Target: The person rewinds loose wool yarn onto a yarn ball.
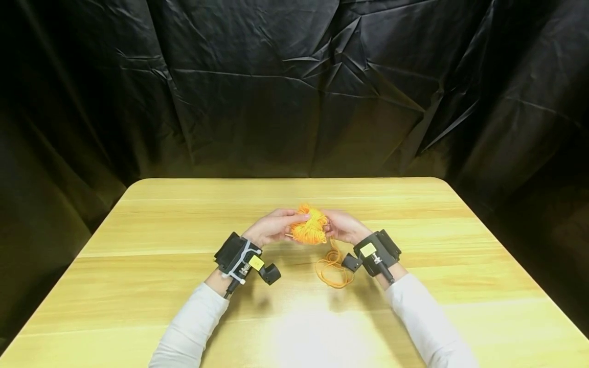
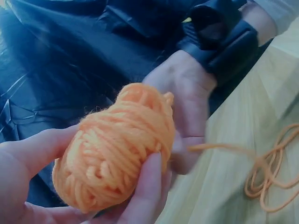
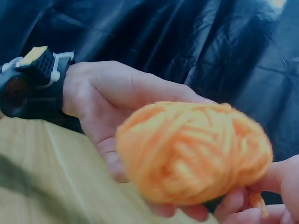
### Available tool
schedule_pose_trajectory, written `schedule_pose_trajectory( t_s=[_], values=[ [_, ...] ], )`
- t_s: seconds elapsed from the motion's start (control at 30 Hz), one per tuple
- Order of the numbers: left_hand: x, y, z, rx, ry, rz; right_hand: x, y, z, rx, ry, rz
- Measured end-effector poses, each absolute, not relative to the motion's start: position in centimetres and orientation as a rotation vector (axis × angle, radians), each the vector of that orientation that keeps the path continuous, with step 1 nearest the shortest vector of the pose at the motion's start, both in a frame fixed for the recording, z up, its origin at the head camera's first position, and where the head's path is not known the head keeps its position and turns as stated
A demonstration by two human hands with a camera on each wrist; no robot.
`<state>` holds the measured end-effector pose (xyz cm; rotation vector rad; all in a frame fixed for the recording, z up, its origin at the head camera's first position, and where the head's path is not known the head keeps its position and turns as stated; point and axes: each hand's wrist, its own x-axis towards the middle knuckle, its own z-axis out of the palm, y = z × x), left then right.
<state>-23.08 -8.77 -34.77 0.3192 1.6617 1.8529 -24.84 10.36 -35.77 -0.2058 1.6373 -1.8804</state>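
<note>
A ball of orange yarn [image 1: 309, 226] is held above the table between both hands. My left hand [image 1: 277, 226] grips it from the left, with the thumb across its front and fingers around it, as the left wrist view shows around the ball [image 2: 117, 149]. On the other side, my right hand [image 1: 344, 226] has its fingers curled at the ball's right end. A short piece of yarn [image 3: 258, 203] shows between those fingers in the right wrist view. From the right hand a loose strand [image 2: 219, 146] runs down to loops of yarn [image 1: 336, 271] on the table.
The wooden table [image 1: 152, 214] has light planks and rounded far corners. Behind it hangs a creased black curtain [image 1: 257, 117]. Each wrist carries a black strap with a camera; the left camera [image 1: 270, 274] and right camera [image 1: 352, 262] jut inward.
</note>
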Motion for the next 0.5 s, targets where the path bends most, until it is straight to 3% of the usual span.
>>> schedule_pose_trajectory(
  t_s=[0.5],
  values=[
    [-23.3, -8.8, -35.1, 0.238, 1.889, 1.832, -23.5, 10.2, -30.4, -0.382, 2.499, -1.463]
  ],
)
